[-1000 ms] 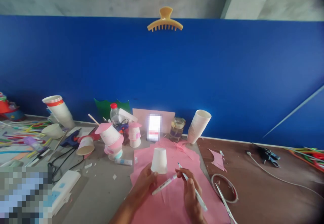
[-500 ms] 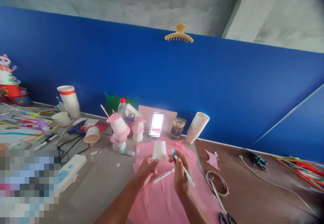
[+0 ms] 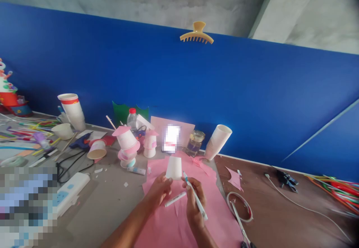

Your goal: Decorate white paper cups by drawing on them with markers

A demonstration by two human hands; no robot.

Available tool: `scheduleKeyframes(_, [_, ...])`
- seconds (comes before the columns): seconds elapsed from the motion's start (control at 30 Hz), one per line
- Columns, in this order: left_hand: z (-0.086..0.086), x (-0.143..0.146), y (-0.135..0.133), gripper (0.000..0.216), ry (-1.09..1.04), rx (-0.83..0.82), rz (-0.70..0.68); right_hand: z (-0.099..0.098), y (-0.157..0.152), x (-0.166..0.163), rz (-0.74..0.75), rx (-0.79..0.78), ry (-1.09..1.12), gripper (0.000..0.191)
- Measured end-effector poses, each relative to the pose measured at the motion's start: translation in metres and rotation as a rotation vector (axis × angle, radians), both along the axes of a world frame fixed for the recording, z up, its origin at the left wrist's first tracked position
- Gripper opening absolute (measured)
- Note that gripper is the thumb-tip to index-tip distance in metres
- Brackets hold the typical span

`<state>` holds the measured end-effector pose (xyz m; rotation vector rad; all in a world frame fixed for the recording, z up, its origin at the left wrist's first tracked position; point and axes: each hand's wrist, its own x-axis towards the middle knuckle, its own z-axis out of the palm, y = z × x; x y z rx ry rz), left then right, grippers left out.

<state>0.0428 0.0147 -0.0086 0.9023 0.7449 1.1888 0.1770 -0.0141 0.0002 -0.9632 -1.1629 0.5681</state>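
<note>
My left hand (image 3: 158, 192) grips a white paper cup (image 3: 174, 167) turned upside down, holding it by the rim just above a sheet of pink paper (image 3: 179, 218). My right hand (image 3: 193, 201) holds a white marker (image 3: 195, 199) with a teal tip; the tip points up-left and sits right beside the cup's lower right edge. A second white pen (image 3: 175, 199) lies on the pink paper between my two hands.
Behind stand pink-roofed cup models (image 3: 125, 145), a leaning stack of white cups (image 3: 217, 142), a small jar (image 3: 195, 143), a water bottle (image 3: 131, 119), a lit phone (image 3: 171, 138) and a glue gun (image 3: 81, 142). Scissors (image 3: 241, 227), a tape ring (image 3: 239, 207) and a white cable (image 3: 303, 207) lie to the right.
My right hand has brought the marker tip leftward up to the cup. The left hand has kept its hold on the cup. The view tilted and shifted a little.
</note>
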Motion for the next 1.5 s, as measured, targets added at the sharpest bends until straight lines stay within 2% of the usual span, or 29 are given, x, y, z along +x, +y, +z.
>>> scheduleKeyframes(0.27, [0.0068,0.0012,0.0001,0.045,0.005,-0.093,0.019,0.0019,-0.0032,-0.0007,0.014,0.034,-0.107,0.015])
scheduleKeyframes(0.47, [0.0035,0.0009,-0.0002,0.042,-0.003,-0.126,0.035,-0.0011,-0.0031,-0.0010,0.030,0.003,-0.110,0.015])
scheduleKeyframes(0.93, [0.0038,-0.0001,-0.0020,0.037,-0.024,-0.109,0.029,-0.0049,-0.0018,-0.0008,0.041,-0.039,-0.057,0.020])
scheduleKeyframes(1.5, [0.0090,0.0011,-0.0040,0.041,0.009,-0.131,0.039,-0.0060,-0.0002,-0.0002,0.009,-0.049,-0.086,0.013])
